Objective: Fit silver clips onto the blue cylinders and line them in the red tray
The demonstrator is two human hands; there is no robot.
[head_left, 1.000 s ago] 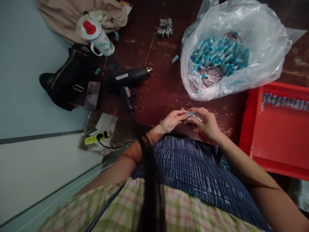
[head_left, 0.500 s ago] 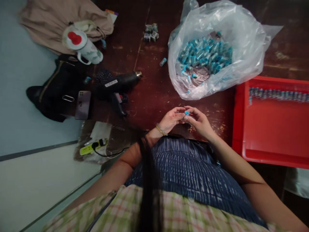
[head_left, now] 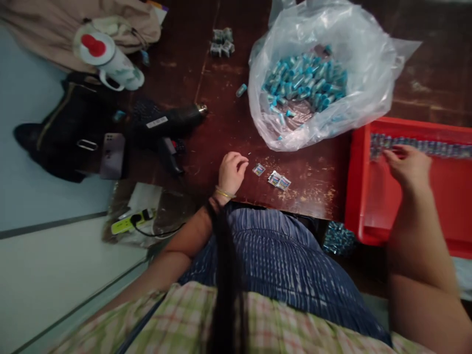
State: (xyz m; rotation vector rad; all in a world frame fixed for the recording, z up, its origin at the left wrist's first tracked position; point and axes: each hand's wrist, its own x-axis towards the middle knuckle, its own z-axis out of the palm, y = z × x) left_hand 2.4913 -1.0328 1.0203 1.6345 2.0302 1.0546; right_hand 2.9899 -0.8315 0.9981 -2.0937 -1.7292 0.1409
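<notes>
My right hand [head_left: 410, 164] reaches into the red tray [head_left: 359, 182], its fingertips pinched at the left part of a row of small labelled vials [head_left: 424, 145]. What those fingertips hold is too small to make out. My left hand [head_left: 233, 172] rests over the dark table [head_left: 221, 132] with fingers curled; whether anything is between them cannot be seen. Just right of it lies one small printed label piece [head_left: 258, 169], and farther right are more label pieces [head_left: 279, 180]. A clear plastic bag [head_left: 372, 83] holds many blue-capped vials [head_left: 306, 78].
One capped vial [head_left: 241, 90] lies left of the bag, below several small wrapped pieces [head_left: 222, 42]. A black heat gun [head_left: 173, 120], a phone [head_left: 112, 156], a mug [head_left: 121, 69], a black bag [head_left: 66, 132] and a green power strip [head_left: 127, 223] are at left.
My hands have parted. My right hand moved from the table edge to the vials in the tray; my left shifted left. The label pieces on the table now show, and the view has shifted slightly.
</notes>
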